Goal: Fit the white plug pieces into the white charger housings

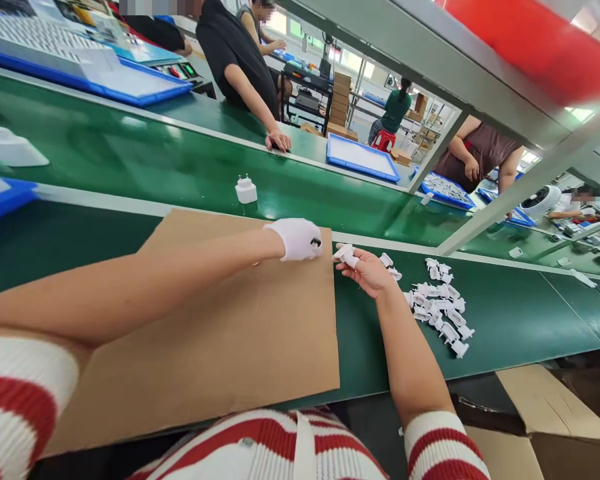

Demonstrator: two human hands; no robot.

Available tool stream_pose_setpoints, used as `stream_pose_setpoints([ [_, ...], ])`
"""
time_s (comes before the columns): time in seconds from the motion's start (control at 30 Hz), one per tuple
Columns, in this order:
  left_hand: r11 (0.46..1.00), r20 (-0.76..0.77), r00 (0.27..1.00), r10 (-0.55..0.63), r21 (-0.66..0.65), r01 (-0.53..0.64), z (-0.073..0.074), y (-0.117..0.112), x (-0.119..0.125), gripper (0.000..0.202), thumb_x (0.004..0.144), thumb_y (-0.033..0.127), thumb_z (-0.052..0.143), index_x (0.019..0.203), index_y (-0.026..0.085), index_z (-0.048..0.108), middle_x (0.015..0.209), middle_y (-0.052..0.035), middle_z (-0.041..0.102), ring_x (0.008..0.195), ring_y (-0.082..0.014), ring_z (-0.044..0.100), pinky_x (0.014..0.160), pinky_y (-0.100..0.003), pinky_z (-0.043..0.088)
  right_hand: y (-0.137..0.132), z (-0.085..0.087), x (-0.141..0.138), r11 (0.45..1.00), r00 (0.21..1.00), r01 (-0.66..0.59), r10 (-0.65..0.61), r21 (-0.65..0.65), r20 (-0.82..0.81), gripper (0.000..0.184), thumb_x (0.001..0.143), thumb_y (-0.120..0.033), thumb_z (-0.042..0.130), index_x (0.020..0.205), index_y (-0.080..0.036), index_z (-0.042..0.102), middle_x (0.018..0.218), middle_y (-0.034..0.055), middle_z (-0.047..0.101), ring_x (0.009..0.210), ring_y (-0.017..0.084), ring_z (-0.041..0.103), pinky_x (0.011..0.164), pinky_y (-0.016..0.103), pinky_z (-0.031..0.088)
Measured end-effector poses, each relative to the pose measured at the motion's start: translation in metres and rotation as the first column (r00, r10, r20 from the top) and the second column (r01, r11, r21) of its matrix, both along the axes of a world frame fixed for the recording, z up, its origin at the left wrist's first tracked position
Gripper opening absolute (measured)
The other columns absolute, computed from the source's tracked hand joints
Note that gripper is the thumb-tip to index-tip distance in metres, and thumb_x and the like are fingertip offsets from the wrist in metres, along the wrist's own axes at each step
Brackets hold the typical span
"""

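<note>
My left hand (296, 240), in a white glove, is curled above the far right part of a flat cardboard sheet (260, 320). A small dark spot shows at its fingertips; what the fingers hold, if anything, I cannot make out. Just right of the sheet, my bare right hand (367, 272) is closed on white plastic plug parts (347, 256), held between thumb and fingers. A loose group of similar white plug parts (436, 305) lies on the green table to the right of that hand. A few more lie partly behind it.
A white charger with two pins (246, 191) stands on the green conveyor belt (180, 175). Blue-rimmed trays (363, 158) line the far side, where a co-worker's hand (279, 141) rests. A metal post (500, 183) slants at right. An open carton (555, 407) is at lower right.
</note>
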State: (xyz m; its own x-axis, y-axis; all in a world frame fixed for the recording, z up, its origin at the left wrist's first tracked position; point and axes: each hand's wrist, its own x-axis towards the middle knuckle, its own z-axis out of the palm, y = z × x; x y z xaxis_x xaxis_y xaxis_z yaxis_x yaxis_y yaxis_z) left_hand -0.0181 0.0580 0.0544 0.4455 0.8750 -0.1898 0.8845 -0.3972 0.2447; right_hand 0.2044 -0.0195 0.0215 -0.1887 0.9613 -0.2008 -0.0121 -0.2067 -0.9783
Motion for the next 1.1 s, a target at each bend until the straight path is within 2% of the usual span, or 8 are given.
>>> stream_pose_setpoints([
  [0.13,0.997,0.083,0.994,0.076,-0.04,-0.073,-0.022,-0.05,-0.012,0.024,0.073,0.042,0.077,0.093,0.03,0.082,0.109,-0.0079,0.081,0.101,-0.0345,0.075,0.092,-0.04,0.054,-0.007,-0.008,-0.006,0.986,0.948,0.015,-0.066,0.165,0.311,0.032,0.076,-0.028,0.086,0.104,-0.023,0.072,0.092,0.0007,0.081,0.081,0.017,0.074,0.074,0.029,0.059],
  [0.3,0.971,0.46,0.856,0.236,-0.075,-0.227,-0.061,-0.066,-0.021,0.039,0.081,0.049,0.074,0.115,0.031,0.081,0.121,-0.0012,0.081,0.11,-0.0273,0.075,0.099,-0.031,0.056,-0.013,-0.015,-0.015,0.907,0.639,-0.173,-0.193,0.384,0.744,0.016,0.084,-0.021,0.078,0.098,-0.026,0.083,0.097,0.0028,0.077,0.093,0.021,0.069,0.089,0.036,0.057],
  [0.4,0.957,0.607,0.742,0.284,-0.14,-0.252,-0.074,-0.068,-0.02,0.039,0.082,0.048,0.074,0.116,0.03,0.081,0.121,0.001,0.082,0.108,-0.0236,0.075,0.1,-0.028,0.057,-0.008,-0.02,-0.022,0.932,0.726,-0.142,-0.131,0.333,0.675,0.015,0.088,-0.029,0.078,0.101,-0.024,0.084,0.102,0.0046,0.078,0.095,0.022,0.071,0.091,0.036,0.058],
  [0.57,0.952,0.597,0.742,0.304,-0.152,-0.267,-0.076,-0.07,-0.018,0.037,0.079,0.047,0.077,0.111,0.03,0.082,0.113,0.0016,0.083,0.102,-0.0235,0.076,0.098,-0.029,0.058,-0.007,-0.019,-0.039,0.894,0.855,0.07,-0.282,0.442,0.435,0.028,0.094,-0.04,0.074,0.117,-0.024,0.079,0.11,0.0051,0.08,0.101,0.022,0.073,0.096,0.036,0.059],
  [0.67,0.957,0.601,0.745,0.289,-0.166,-0.238,-0.075,-0.068,-0.016,0.037,0.079,0.052,0.077,0.105,0.027,0.08,0.102,0.0002,0.083,0.095,-0.0238,0.076,0.093,-0.031,0.059,-0.014,-0.016,-0.05,0.807,0.742,-0.157,-0.285,0.57,0.607,0.021,0.096,-0.021,0.063,0.108,-0.026,0.079,0.104,0.0053,0.077,0.104,0.023,0.068,0.095,0.036,0.056],
  [0.83,0.974,0.646,0.73,0.225,-0.138,-0.178,-0.078,-0.065,-0.013,0.039,0.08,0.061,0.072,0.093,0.024,0.076,0.1,-0.0021,0.081,0.096,-0.0246,0.073,0.095,-0.034,0.058,-0.014,-0.014,-0.058,0.736,0.448,-0.443,-0.313,0.511,0.838,0.025,0.083,-0.001,0.054,0.08,-0.024,0.065,0.088,0.0056,0.064,0.091,0.024,0.06,0.081,0.032,0.048],
  [0.97,0.981,0.571,0.798,0.195,-0.097,-0.17,-0.078,-0.07,-0.013,0.039,0.088,0.057,0.068,0.113,0.029,0.078,0.102,-0.0019,0.08,0.098,-0.0249,0.073,0.094,-0.034,0.056,-0.012,-0.013,-0.06,0.712,0.422,-0.474,-0.333,0.518,0.843,0.027,0.08,0.0,0.053,0.083,-0.025,0.064,0.088,0.004,0.064,0.09,0.023,0.059,0.079,0.029,0.045],
  [1.1,0.973,0.361,0.905,0.227,-0.033,-0.23,-0.069,-0.076,-0.014,0.041,0.096,0.056,0.063,0.119,0.026,0.077,0.111,-0.0119,0.079,0.107,-0.0351,0.074,0.095,-0.043,0.053,-0.015,-0.014,-0.065,0.765,0.436,-0.397,-0.329,0.507,0.838,0.025,0.08,-0.004,0.055,0.083,-0.025,0.067,0.087,0.003,0.067,0.086,0.022,0.061,0.074,0.028,0.044],
])
